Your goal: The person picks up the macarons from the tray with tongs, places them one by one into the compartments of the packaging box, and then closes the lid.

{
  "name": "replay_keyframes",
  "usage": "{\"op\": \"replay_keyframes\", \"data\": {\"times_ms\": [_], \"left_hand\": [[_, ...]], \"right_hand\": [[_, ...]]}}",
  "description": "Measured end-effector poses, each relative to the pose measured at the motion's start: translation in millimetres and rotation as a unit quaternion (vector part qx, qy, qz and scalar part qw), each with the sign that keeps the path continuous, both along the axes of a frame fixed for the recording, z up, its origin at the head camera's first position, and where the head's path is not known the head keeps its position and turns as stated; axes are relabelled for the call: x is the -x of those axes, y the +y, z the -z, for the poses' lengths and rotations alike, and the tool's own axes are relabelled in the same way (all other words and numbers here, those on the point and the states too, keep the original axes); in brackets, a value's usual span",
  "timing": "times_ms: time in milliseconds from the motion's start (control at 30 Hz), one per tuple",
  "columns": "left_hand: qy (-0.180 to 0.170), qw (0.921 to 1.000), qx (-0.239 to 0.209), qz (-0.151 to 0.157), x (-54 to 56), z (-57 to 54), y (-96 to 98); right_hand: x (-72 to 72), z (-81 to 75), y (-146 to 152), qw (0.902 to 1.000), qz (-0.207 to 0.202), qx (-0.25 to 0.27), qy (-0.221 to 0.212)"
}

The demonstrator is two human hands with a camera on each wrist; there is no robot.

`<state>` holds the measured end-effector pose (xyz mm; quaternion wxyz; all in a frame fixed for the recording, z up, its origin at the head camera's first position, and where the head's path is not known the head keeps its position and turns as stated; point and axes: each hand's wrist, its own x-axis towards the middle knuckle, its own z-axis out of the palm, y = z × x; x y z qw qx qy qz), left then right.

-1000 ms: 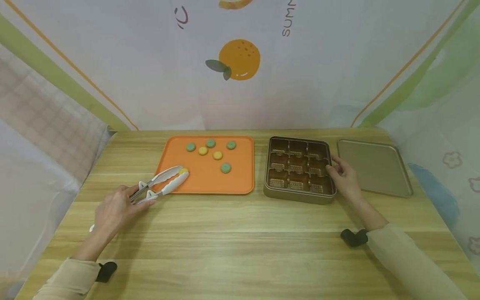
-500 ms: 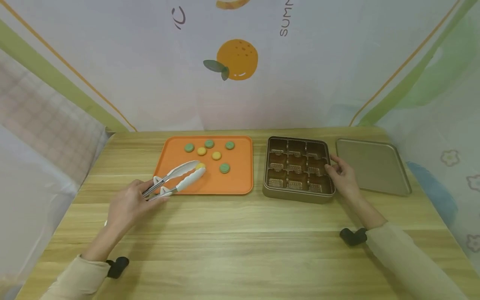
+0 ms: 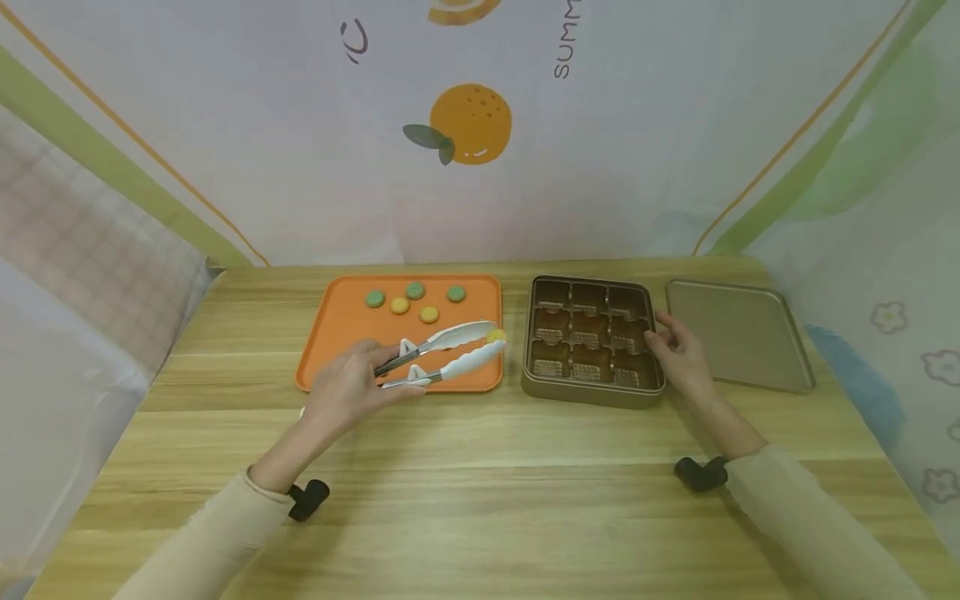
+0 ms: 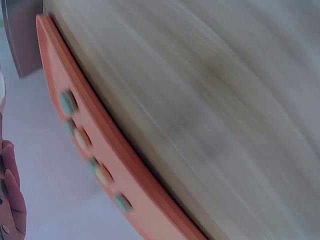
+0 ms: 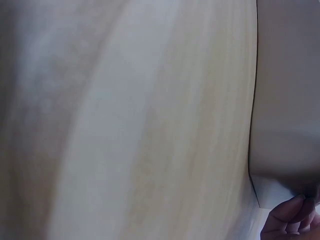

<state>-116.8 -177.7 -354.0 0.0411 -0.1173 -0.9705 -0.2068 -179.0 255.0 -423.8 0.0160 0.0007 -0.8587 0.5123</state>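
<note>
My left hand point(image 3: 352, 383) grips a pair of tongs point(image 3: 472, 362) with steel arms and white scalloped heads. Between the tips is a yellow macaron point(image 3: 495, 336), over the right edge of the orange tray point(image 3: 341, 321). Several green and yellow macarons point(image 4: 68, 102) lie on that tray; the tongs cover one green one in the head view. With thumb and fingers, my right hand point(image 3: 682, 358) holds the right rim of a bronze square tin point(image 3: 585, 396). Inside the tin is a brown insert of small compartments, none holding a macaron. The right wrist view shows fingertips at the tin's wall point(image 5: 287, 115).
A flat bronze lid point(image 3: 738, 333) lies to the right of the tin, close to my right hand. Everything stands on a wood-grain table point(image 3: 480, 500). Behind it hangs a white cloth point(image 3: 315, 183) printed with fruit.
My left hand has moved right across the orange tray, carrying the yellow macaron in the tongs from its left part to its right edge. My right hand has stayed on the tin.
</note>
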Motion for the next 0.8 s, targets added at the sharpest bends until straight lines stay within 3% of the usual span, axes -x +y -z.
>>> {"op": "replay_keyframes", "data": {"times_ms": [300,800], "left_hand": [[0.007,0.9984,0.014,0.055,12.7,5.6,37.9],[-0.045,0.9961,0.033,0.068,26.7,-9.3,63.5]], "right_hand": [[1.0,1.3,-1,1.0000,-0.001,0.006,-0.003],[1.2,5.8,1,1.0000,0.000,0.006,0.005]]}}
